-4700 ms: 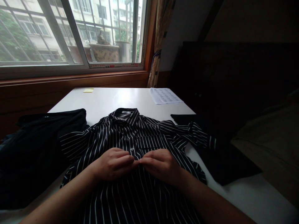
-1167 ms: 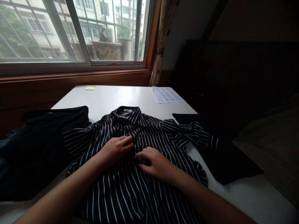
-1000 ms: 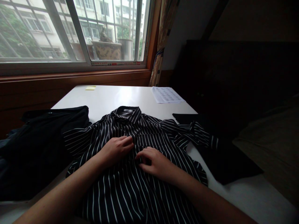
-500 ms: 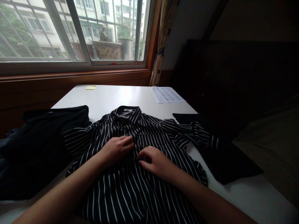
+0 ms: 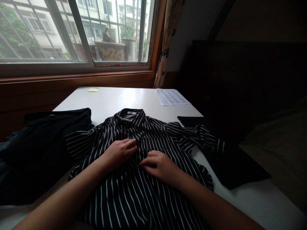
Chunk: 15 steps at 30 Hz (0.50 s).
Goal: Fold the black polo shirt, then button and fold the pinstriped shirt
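A black shirt (image 5: 120, 195) with white stripes lies front side up, its collar pointing away from me and its sleeves out to both sides. On the chest, near the front placket, my left hand (image 5: 122, 151) is closed with curled fingers on the cloth. My right hand (image 5: 159, 164) sits a little lower and to the right, thumb and forefinger pinched together at the placket. Both hands are apart from each other. The fingertips partly hide the bit of cloth they grip, and no button shows clearly there.
Dark folded clothes (image 5: 43, 150) lie left of the shirt, and a black cloth (image 5: 236, 169) lies under its right sleeve. At the far side of the white table (image 5: 112, 97) are a yellow sticky note (image 5: 93, 89) and a printed sheet (image 5: 172, 97). A barred window (image 5: 115, 32) stands behind.
My right hand's thumb and forefinger have drawn closer together, narrowing the gap between them, and shifted slightly left. My left hand and the shirt look almost unchanged.
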Each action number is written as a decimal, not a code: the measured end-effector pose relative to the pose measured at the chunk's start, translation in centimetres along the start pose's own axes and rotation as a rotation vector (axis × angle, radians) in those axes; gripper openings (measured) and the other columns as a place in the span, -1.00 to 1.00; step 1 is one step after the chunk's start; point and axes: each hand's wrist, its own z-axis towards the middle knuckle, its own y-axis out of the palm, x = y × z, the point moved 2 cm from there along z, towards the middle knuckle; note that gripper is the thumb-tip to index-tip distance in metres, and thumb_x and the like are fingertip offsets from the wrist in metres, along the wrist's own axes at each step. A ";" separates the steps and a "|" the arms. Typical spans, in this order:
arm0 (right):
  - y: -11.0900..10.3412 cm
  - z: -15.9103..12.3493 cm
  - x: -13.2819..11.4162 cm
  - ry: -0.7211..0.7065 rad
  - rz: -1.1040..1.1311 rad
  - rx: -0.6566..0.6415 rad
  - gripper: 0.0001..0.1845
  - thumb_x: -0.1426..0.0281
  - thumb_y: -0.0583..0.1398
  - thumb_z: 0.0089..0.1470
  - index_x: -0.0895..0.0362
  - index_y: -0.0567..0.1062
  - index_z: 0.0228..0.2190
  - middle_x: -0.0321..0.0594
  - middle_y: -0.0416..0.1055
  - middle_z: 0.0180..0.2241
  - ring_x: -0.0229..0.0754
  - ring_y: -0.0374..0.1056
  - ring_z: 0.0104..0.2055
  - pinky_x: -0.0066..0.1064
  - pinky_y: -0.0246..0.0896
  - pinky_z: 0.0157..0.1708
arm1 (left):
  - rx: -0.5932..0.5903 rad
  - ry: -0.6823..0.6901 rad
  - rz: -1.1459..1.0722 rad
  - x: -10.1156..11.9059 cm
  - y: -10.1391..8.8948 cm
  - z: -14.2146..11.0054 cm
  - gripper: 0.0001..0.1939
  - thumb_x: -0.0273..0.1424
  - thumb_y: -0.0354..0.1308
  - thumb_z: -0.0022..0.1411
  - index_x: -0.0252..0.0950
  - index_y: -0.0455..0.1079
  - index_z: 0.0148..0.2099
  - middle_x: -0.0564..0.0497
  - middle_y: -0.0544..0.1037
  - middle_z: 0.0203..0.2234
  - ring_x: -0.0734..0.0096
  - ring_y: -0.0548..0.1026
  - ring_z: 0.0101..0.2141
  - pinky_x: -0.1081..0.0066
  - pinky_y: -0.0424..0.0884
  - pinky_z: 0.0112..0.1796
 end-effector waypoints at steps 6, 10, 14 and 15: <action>0.0 0.0 0.0 0.016 -0.029 0.003 -0.80 0.50 0.28 0.11 0.05 0.63 -0.21 -0.29 0.46 -0.38 -0.20 0.37 -0.25 -0.36 0.27 -0.16 | -0.005 -0.027 0.020 -0.3 0.0 0.1 -0.89 -0.42 0.08 0.38 -0.25 0.40 -0.08 -0.03 0.46 -0.16 0.31 0.43 -0.28 0.37 0.39 -0.38; 0.0 0.0 0.0 0.014 -0.042 0.003 -0.79 0.49 0.29 0.10 0.05 0.62 -0.20 -0.29 0.47 -0.36 -0.19 0.37 -0.24 -0.35 0.27 -0.15 | 0.010 -0.038 0.029 -0.4 0.0 0.1 -0.92 -0.44 0.09 0.37 -0.25 0.40 -0.12 -0.03 0.46 -0.18 0.32 0.41 -0.29 0.40 0.38 -0.38; 0.0 0.0 -0.1 0.021 -0.048 -0.009 -0.80 0.48 0.28 0.11 0.05 0.62 -0.20 -0.28 0.48 -0.35 -0.19 0.37 -0.23 -0.34 0.27 -0.14 | 0.014 -0.087 -0.012 -0.5 0.0 0.1 -0.94 -0.43 0.10 0.37 -0.24 0.39 -0.16 -0.01 0.46 -0.21 0.34 0.42 -0.29 0.42 0.38 -0.37; -0.1 0.0 -0.1 0.024 -0.051 -0.010 -0.78 0.48 0.28 0.11 0.05 0.61 -0.18 -0.27 0.48 -0.35 -0.19 0.37 -0.23 -0.34 0.27 -0.13 | 0.017 -0.101 -0.034 -0.5 0.0 0.1 -0.93 -0.42 0.09 0.37 -0.24 0.39 -0.15 -0.01 0.46 -0.21 0.35 0.43 -0.28 0.42 0.38 -0.36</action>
